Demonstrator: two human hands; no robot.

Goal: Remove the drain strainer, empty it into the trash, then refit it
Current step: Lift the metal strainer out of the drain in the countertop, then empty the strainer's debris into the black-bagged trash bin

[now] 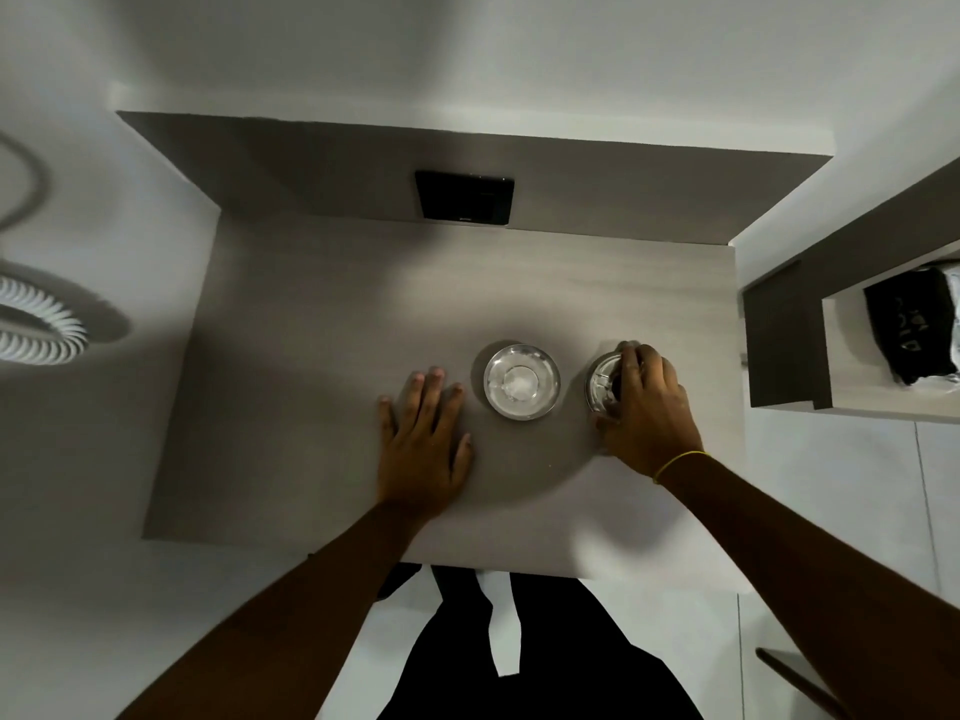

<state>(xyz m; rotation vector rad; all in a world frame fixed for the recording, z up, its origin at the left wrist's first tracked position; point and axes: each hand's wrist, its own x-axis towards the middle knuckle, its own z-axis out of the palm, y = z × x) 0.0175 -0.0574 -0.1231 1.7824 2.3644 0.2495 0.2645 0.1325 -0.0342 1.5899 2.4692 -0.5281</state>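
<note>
— Two hands: where are we standing?
— Left hand (423,449) is lying flat, empty, on the worktop (311,314); right hand (644,407) is clamping the strainer (602,384). Emptying and refitting, we judge, are remaining.

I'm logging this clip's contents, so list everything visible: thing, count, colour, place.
Round metal bowl: one, silver, table centre, holding something white.
Round metal strainer: one, silver, right of the bowl, partly covered.
Wooden table: one, grey-brown, frame centre.
Flat rectangular device: one, black, table's far edge.
Dark fabric item: one, black, shelf at right.
Thin wristband: one, yellow, right wrist.
Left hand: flat on the table.
Right hand: gripping the strainer.
</note>
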